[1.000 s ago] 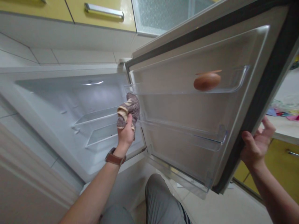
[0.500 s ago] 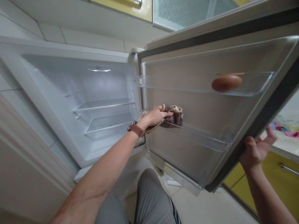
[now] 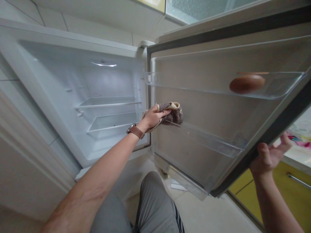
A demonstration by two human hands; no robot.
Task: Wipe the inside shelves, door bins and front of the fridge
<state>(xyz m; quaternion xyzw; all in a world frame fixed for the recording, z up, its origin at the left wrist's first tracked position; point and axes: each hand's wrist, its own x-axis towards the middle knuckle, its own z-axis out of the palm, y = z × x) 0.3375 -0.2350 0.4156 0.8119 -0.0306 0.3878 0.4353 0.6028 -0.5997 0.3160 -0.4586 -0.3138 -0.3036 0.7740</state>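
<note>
My left hand [image 3: 153,117], with a brown-strapped watch on its wrist, is closed on a folded brown-and-cream cloth [image 3: 175,114]. The cloth is at the middle clear shelf [image 3: 213,142] of the open refrigerator door [image 3: 194,165], over the shelf's hinge-side part. At the door's free edge, my right hand [image 3: 267,160] grips the dark seal side, thumb at the edge and fingers partly hidden behind it. What looks like a brown egg [image 3: 246,84] lies in the upper clear door shelf [image 3: 194,82].
To the left stands the refrigerator compartment [image 3: 116,79] with two glass shelves [image 3: 110,102] and a lit lamp. Yellow cabinets [image 3: 284,184] and a counter [image 3: 301,153] with colourful items are behind the door at right. My knees are below, above the tiled floor [image 3: 201,213].
My left hand and the cloth have shifted slightly left along the middle door shelf toward the hinge. The view has moved a little; my right hand stays on the door edge.
</note>
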